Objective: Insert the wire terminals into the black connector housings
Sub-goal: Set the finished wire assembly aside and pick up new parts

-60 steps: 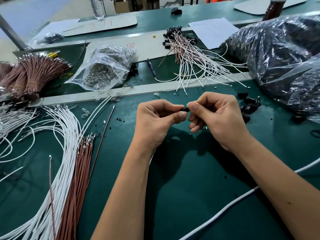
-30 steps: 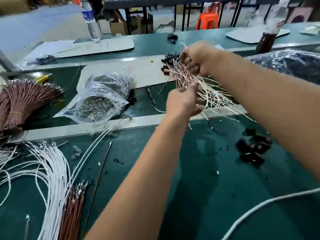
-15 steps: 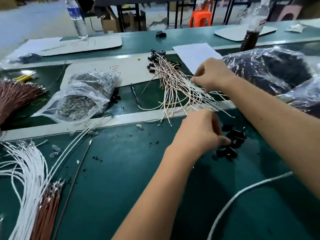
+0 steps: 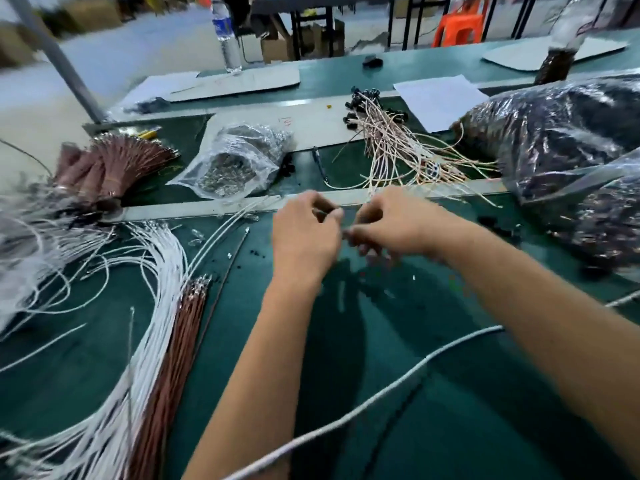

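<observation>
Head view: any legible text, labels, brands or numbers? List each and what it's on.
None can be read for certain.
Red handwritten marks on the pale cardboard sheet: too blurred to read.
Blue label on the clear plastic water bottle: print too small and blurred.
White paper sheet: no text visible.
Clear plastic bag of metal terminals: no label visible.

The left hand (image 4: pixel 304 237) and right hand (image 4: pixel 391 223) are held close together, fingers curled, forearms extended forward.
</observation>
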